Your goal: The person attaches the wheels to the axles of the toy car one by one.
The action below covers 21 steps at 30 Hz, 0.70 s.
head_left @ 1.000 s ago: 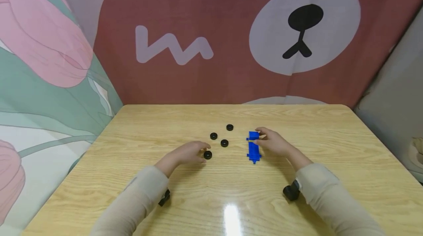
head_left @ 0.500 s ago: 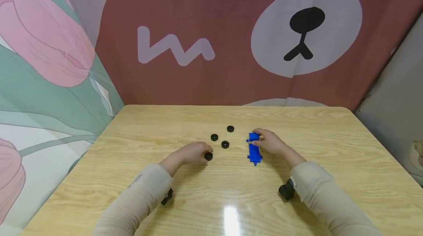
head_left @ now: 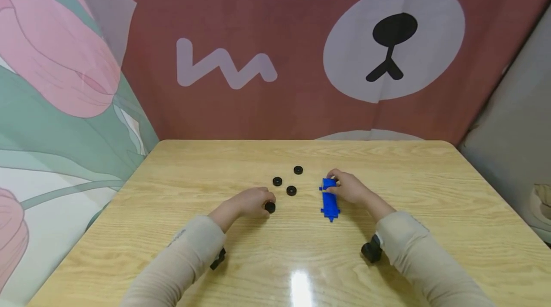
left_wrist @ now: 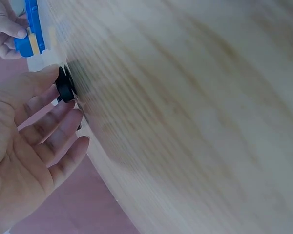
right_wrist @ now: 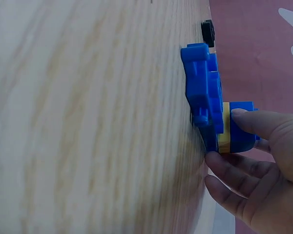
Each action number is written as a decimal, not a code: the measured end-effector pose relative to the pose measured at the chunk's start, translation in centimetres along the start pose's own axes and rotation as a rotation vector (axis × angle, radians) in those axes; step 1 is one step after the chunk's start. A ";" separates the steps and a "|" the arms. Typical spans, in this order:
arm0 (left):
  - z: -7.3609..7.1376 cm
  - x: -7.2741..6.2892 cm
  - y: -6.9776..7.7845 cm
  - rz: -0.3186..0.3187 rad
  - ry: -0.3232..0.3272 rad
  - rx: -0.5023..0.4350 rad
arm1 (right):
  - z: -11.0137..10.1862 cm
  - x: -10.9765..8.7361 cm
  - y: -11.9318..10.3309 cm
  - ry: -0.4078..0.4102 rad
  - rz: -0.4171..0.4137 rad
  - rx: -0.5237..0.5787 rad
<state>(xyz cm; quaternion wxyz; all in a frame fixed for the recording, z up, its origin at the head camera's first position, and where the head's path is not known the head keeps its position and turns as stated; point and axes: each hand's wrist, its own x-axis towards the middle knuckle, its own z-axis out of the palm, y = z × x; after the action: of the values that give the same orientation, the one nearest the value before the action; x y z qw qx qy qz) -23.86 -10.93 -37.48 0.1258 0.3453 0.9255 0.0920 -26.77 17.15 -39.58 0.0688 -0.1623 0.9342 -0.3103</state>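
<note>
My left hand (head_left: 249, 202) pinches a small black toy wheel (left_wrist: 64, 87) between thumb and fingers, right at the tabletop. In the head view that wheel shows tilted at the fingertips. My right hand (head_left: 350, 187) grips the far end of a long blue toy vehicle base (head_left: 330, 204), which has short pegs on its sides. In the right wrist view, thumb and fingers hold a blue block (right_wrist: 241, 119) stacked over a yellow layer (right_wrist: 225, 127) on that base. Three more black wheels (head_left: 291, 191) lie flat between the hands, toward the back.
The wooden table (head_left: 193, 163) reaches back to a reddish-brown cloth (head_left: 301, 106) printed with a bear face. A flower-patterned cloth (head_left: 56, 58) hangs at the left. Black wrist cameras (head_left: 371, 251) sit beneath both sleeves.
The left hand has closed its fingers around the nearest wheel and tipped it up from lying flat. The right hand has tightened its hold on the blue base's far end.
</note>
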 end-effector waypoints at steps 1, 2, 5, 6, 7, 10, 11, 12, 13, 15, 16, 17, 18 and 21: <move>0.0 0.0 0.1 -0.003 -0.001 0.006 | 0.0 0.0 0.0 -0.003 -0.003 -0.004; 0.0 0.0 0.1 -0.004 0.000 0.007 | 0.0 0.0 0.0 -0.003 0.001 -0.003; 0.0 0.0 0.3 0.000 0.006 0.013 | 0.0 -0.1 -0.1 -0.005 0.010 0.001; 0.0 0.1 0.3 0.001 0.007 0.014 | 0.0 -0.2 -0.1 -0.005 0.012 0.003; 0.0 0.0 0.3 0.003 0.010 0.013 | 0.0 -0.2 -0.2 -0.005 0.014 0.005; 0.0 0.0 0.3 0.006 0.016 0.017 | -0.1 -0.3 -0.3 -0.002 0.013 0.009; 0.0 0.0 0.3 0.004 0.017 0.020 | -0.1 -0.4 -0.3 -0.001 0.011 0.010; 0.0 0.0 0.3 0.001 0.018 0.022 | -0.1 -0.4 -0.3 0.001 0.010 0.009; 0.0 0.0 0.4 -0.001 0.021 0.022 | -0.2 -0.4 -0.3 0.003 0.008 0.012; 0.0 0.0 0.4 -0.003 0.026 0.021 | -0.2 -0.5 -0.3 0.007 0.010 0.016; 0.0 0.0 0.4 -0.001 0.029 0.021 | -0.2 -0.6 -0.3 0.010 0.012 0.016; 0.1 0.0 0.4 0.001 0.030 0.023 | -0.1 -0.7 -0.3 0.013 0.015 0.020; 0.1 0.0 0.5 0.003 0.030 0.026 | -0.1 -0.7 -0.3 0.014 0.017 0.026; 0.1 -0.1 0.4 0.013 0.025 0.040 | 0.0 -1.0 -0.3 0.012 0.023 0.047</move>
<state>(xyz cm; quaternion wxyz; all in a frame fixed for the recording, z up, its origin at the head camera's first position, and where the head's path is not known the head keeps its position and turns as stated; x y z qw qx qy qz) -23.49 -10.69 -37.47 0.1067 0.3527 0.9263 0.0787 -25.75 17.28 -39.36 0.0704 -0.1482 0.9288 -0.3322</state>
